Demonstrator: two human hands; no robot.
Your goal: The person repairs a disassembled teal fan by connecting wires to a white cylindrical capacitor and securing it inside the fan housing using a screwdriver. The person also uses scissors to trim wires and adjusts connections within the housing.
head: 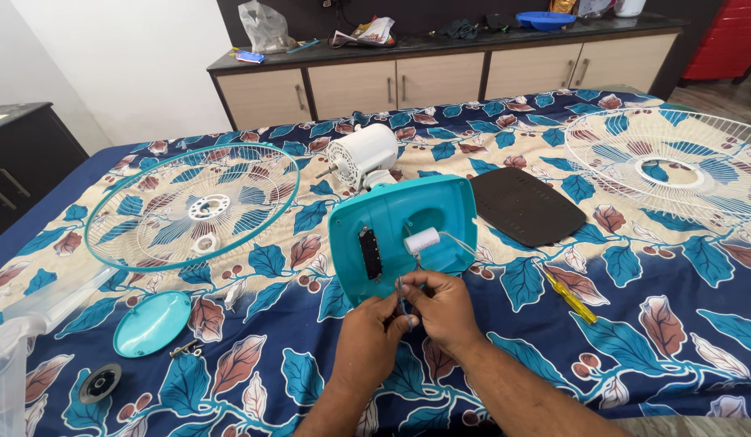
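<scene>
1. The teal fan base (391, 222) lies at frame centre, just above both hands, touching the white motor (361, 152).
2. Two wire fan guards (193, 202) flank it, left and right.
3. The left hand (374, 322) and right hand (442, 303), fingers pinched, grasp thin wires (402, 293) from one white capacitor (421, 240).

Leaf-print bed (674, 324); on it teal base (404, 235); fan guards (189, 206); black plate (525, 206); screwdriver (569, 298).
</scene>
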